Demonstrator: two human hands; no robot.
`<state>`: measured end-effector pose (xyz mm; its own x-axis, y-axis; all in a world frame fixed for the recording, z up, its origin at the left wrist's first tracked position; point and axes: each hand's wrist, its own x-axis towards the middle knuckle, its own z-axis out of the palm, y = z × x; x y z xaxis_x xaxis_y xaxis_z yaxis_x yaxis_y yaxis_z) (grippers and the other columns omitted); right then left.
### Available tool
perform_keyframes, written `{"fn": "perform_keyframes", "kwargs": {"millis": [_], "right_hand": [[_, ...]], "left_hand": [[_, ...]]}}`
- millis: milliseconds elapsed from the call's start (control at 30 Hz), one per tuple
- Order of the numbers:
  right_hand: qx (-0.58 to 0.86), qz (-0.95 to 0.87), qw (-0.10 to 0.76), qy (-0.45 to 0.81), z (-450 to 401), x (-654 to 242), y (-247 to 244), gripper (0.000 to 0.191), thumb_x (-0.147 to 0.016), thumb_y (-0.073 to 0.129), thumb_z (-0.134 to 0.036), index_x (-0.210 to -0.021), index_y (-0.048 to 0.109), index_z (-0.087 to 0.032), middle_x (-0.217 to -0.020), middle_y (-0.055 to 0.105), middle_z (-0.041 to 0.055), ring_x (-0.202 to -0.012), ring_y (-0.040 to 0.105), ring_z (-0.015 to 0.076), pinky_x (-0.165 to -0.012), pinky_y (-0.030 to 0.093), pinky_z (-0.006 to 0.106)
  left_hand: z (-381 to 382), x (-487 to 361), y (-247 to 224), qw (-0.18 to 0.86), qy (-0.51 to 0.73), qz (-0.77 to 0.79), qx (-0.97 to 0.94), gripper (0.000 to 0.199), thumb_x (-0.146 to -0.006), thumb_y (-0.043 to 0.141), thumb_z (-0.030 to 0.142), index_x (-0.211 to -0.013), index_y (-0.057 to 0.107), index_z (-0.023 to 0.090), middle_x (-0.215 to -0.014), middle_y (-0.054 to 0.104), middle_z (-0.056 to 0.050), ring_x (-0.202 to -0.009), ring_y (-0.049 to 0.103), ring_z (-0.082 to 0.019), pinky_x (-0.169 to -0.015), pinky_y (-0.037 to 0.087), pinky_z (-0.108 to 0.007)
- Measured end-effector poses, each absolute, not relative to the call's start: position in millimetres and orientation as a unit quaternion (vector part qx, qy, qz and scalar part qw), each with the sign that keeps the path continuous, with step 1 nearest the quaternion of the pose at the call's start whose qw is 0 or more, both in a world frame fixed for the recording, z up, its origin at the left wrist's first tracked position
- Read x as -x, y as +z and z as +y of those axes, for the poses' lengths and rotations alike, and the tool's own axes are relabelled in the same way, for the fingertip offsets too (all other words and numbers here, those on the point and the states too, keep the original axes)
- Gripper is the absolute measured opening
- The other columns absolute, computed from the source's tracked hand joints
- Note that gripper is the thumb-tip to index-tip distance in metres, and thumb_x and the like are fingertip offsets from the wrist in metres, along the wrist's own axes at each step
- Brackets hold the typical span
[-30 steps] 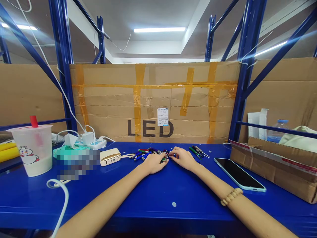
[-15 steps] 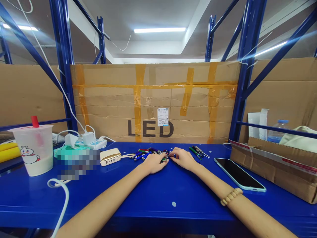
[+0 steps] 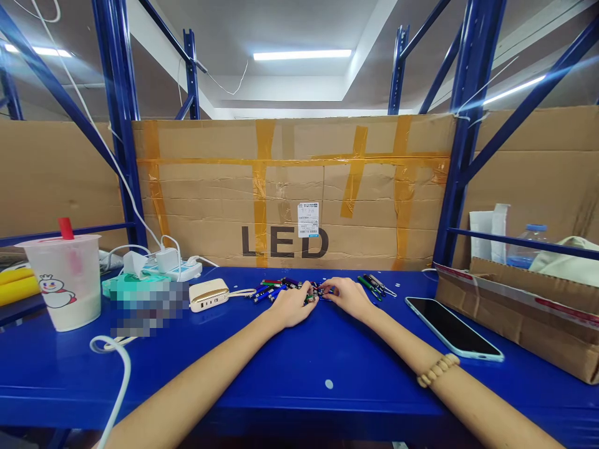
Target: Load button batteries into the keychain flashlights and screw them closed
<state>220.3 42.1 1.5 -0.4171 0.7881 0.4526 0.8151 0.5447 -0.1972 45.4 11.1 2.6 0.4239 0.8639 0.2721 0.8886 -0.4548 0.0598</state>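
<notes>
Several pens (image 3: 270,292) in blue, green, red and black lie in a loose pile on the blue shelf (image 3: 290,374). My left hand (image 3: 292,305) rests at the right part of the pile, its fingers curled over pens. Beside it, my right hand (image 3: 347,297) has its fingers bent together at the pile's right edge. What the fingertips of either hand hold is too small to make out. A separate group of green and dark pens (image 3: 372,287) lies just right of my right hand.
To the left are a power bank (image 3: 208,295), a drink cup (image 3: 65,284), a green packet (image 3: 135,287) and white cables. A phone (image 3: 453,328) and an open cardboard box (image 3: 519,324) lie at the right. A large carton (image 3: 210,187) stands behind.
The fingers of my left hand have drawn up slightly over the pens. My right hand has hardly moved.
</notes>
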Motion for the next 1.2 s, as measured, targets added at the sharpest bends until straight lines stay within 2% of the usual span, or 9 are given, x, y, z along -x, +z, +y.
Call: {"fn": "perform_keyframes", "kwargs": {"millis": [200,500,667,800,1033,1200], "right_hand": [[0.476,-0.843,0.249,-0.027,42.2,-219.9,0.9,0.022,-0.074,0.058,-0.016,-0.093,0.064,-0.025,-0.088,0.068,-0.0027,-0.071,0.060,0.0127,-0.056,0.038,0.021],[0.481,-0.841,0.245,-0.041,42.7,-218.4,-0.3,0.027,-0.071,0.055,-0.011,-0.091,0.066,-0.025,-0.086,0.066,-0.0022,-0.069,0.058,0.0120,-0.054,0.035,0.021],[0.479,-0.840,0.249,-0.045,42.4,-219.1,-1.0,0.021,-0.076,0.054,-0.016,-0.092,0.065,-0.025,-0.090,0.065,-0.0014,-0.070,0.058,0.0117,-0.052,0.034,0.020],[0.481,-0.837,0.258,-0.049,41.7,-219.1,-1.0,0.021,-0.080,0.052,-0.017,-0.094,0.065,-0.025,-0.097,0.064,-0.0002,-0.077,0.059,0.0126,-0.055,0.036,0.021],[0.491,-0.823,0.280,-0.050,39.9,-217.2,1.6,0.022,-0.080,0.053,-0.016,-0.097,0.064,-0.025,-0.094,0.065,0.0011,-0.078,0.060,0.0144,-0.059,0.039,0.022],[0.481,-0.823,0.300,-0.039,38.5,-212.4,2.8,0.021,-0.080,0.054,-0.015,-0.095,0.065,-0.024,-0.093,0.065,0.0002,-0.081,0.060,0.0139,-0.063,0.042,0.022]], "left_hand": [[11.0,-43.4,4.3,0.055,-0.115,-0.501,0.856,0.027,-0.089,0.029,0.040,-0.099,0.044,0.019,-0.089,0.067,-0.008,-0.083,0.064,-0.025,-0.067,0.046,-0.032],[13.9,-42.9,2.7,0.073,-0.101,-0.482,0.867,0.033,-0.089,0.028,0.040,-0.094,0.054,0.019,-0.093,0.067,-0.008,-0.085,0.064,-0.024,-0.068,0.046,-0.031],[13.5,-43.6,1.9,0.085,-0.111,-0.485,0.863,0.036,-0.088,0.029,0.040,-0.093,0.058,0.019,-0.090,0.068,-0.008,-0.084,0.064,-0.024,-0.067,0.046,-0.031],[11.4,-45.7,2.5,0.099,-0.122,-0.496,0.854,0.038,-0.088,0.029,0.038,-0.089,0.062,0.020,-0.088,0.069,-0.008,-0.083,0.064,-0.024,-0.069,0.045,-0.032],[8.8,-48.8,2.8,0.114,-0.149,-0.547,0.816,0.047,-0.089,0.026,0.039,-0.078,0.067,0.019,-0.078,0.069,-0.009,-0.081,0.064,-0.023,-0.068,0.044,-0.031],[12.9,-48.6,-1.6,0.103,-0.149,-0.567,0.803,0.045,-0.088,0.028,0.036,-0.073,0.067,0.018,-0.078,0.069,-0.009,-0.078,0.064,-0.024,-0.066,0.044,-0.031]]}}
